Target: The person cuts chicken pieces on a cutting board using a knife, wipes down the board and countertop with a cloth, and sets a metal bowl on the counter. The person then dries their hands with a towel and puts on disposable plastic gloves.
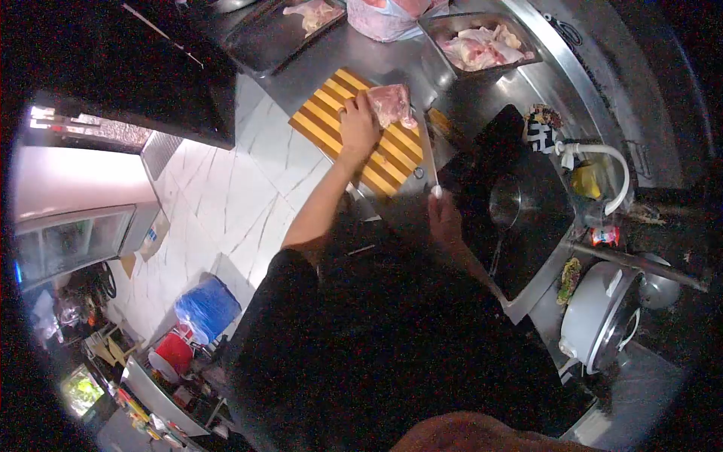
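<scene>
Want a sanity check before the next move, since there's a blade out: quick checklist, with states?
1. Left hand on the raw meat: ok, its fingers reach the near edge.
2. Right hand has the knife: ok, held by the handle end.
3. Blade apart from left hand: ok, it lies off to the right in this view.
4. Meat wholly on the striped board: cannot tell, it hides part of the far edge.
5. Board firmly seated: cannot tell, its underside is hidden.
</scene>
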{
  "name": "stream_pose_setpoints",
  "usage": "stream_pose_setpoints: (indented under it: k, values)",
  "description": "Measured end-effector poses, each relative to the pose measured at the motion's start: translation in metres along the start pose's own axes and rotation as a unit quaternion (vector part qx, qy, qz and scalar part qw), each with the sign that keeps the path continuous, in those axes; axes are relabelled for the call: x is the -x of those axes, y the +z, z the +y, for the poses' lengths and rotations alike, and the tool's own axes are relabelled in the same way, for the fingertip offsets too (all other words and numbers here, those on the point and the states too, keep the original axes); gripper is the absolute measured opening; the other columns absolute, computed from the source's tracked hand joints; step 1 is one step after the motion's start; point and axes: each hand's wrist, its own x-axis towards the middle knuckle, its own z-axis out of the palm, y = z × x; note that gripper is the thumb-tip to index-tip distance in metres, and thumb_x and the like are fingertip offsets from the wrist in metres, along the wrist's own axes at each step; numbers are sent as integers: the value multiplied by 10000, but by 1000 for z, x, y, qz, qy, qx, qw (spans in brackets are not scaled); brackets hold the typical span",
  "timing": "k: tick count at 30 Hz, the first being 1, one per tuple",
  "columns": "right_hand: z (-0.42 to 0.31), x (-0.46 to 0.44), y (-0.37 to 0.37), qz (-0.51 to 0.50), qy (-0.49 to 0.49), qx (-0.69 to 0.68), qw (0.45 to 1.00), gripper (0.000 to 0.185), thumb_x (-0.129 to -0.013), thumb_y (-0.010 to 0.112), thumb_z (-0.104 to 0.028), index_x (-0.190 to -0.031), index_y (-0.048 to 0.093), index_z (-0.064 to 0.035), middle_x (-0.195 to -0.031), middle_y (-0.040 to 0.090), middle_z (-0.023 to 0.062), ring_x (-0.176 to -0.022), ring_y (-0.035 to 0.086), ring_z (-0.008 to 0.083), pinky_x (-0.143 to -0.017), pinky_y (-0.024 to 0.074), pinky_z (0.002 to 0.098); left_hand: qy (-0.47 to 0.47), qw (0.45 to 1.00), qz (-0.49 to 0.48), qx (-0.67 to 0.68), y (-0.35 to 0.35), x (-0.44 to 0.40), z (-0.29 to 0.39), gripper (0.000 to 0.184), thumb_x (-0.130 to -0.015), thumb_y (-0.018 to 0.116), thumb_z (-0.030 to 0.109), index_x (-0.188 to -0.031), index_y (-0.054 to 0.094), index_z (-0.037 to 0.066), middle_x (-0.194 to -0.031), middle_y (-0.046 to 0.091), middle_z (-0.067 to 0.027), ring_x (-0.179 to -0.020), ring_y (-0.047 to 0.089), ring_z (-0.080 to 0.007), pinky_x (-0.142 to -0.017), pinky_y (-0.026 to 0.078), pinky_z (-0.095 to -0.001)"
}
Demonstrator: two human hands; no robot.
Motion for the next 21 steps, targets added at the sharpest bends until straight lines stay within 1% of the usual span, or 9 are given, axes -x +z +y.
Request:
stream_pose_setpoints:
  k: [1,4,8,10,12,13,16,19,21]
  values:
    - [-20,-12,-4,15,67,-117,991,236,-906,488,-191,-1096,471,-53,-841,594,197,-679,592,352,-553,469,394,0,999,-28,16,-4,-5,-2,557,-734,593,119,-1204,331,-23,-1089,464,-306,-928,522,-473,-745,478,-476]
    - [-42,-21,-14,-12,45,-143,989,204,-897,504,-171,-1039,478,-27,-795,579,214,-668,586,366,-552,473,399,-44,995,-52,74,-5,-6,-7,438,-776,553,153,-1116,366,-51,-948,553,-305,-824,575,-455,-706,482,-484]
    - [-62,-21,-29,-75,27,-126,989,188,-889,518,-163,-1002,486,-16,-762,572,212,-652,584,365,-541,469,396,-108,979,-127,116,-7,19,5,515,-766,571,175,-1108,302,-100,-874,588,-305,-785,597,-429,-698,484,-458]
    - [-72,-23,-33,-107,17,-118,987,181,-885,525,-159,-983,490,-10,-746,569,211,-645,582,365,-536,467,395,-111,974,-115,161,15,26,-8,542,-750,568,158,-1099,250,-107,-833,589,-315,-769,607,-422,-681,488,-447]
    - [-82,-24,-35,-45,-26,-88,995,180,-881,529,-154,-971,491,-3,-728,567,205,-618,579,353,-512,457,390,-143,961,-129,200,24,30,-13,522,-743,559,139,-1077,242,-107,-822,583,-328,-757,611,-422,-673,492,-440]
    - [-88,-25,-37,-15,-47,-73,996,179,-880,532,-152,-964,492,0,-719,566,202,-605,578,347,-499,451,388,-179,948,-139,223,25,33,-12,466,-763,511,91,-1079,212,-75,-734,585,-264,-631,616,-356,-525,494,-408]
    - [-106,-31,-47,63,-92,30,993,126,-881,520,-128,-924,490,-13,-671,542,184,-546,554,325,-461,430,375,-248,839,-213,436,24,38,-13,306,-795,472,67,-1030,316,-52,-640,543,-148,-499,551,-225,-356,405,-315]
    - [-90,-25,-43,-71,-49,-4,996,107,-876,523,-119,-855,475,-25,-626,507,168,-506,533,308,-433,407,366,-315,719,-262,562,-11,48,5,109,-846,405,59,-908,445,-21,-597,479,-66,-446,441,-117,-308,269,-226]
    - [-88,-25,-41,-91,-45,33,994,117,-870,529,-118,-834,456,-34,-607,488,161,-497,523,306,-425,396,368,-349,692,-248,581,-22,51,14,133,-863,378,64,-814,481,-4,-599,482,-65,-436,418,-111,-315,244,-216]
